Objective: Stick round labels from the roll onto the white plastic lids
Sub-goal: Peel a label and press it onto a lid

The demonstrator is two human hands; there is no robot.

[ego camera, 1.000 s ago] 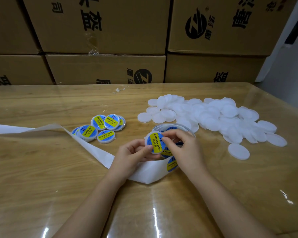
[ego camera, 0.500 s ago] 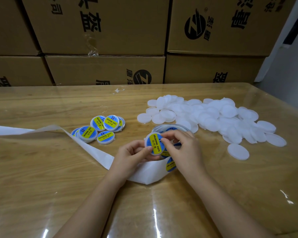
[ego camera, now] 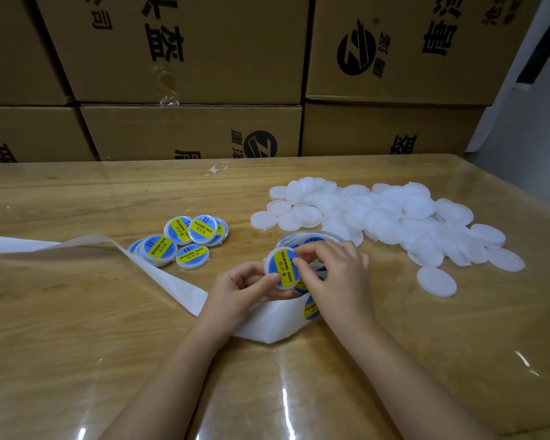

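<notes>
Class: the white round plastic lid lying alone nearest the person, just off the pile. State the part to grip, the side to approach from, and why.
Best pinch the lone white round plastic lid across its rim, from above on its near side. It lies flat and thin, so only the edge offers purchase, and bare wooden table there keeps fingers off the pile of white lids.

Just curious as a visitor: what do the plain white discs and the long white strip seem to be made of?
The white discs: probably thin plastic, matte and faintly translucent, with raised rims. The white strip: apparently smooth-coated backing paper. It bends and creases softly, though thin film is possible.
</notes>
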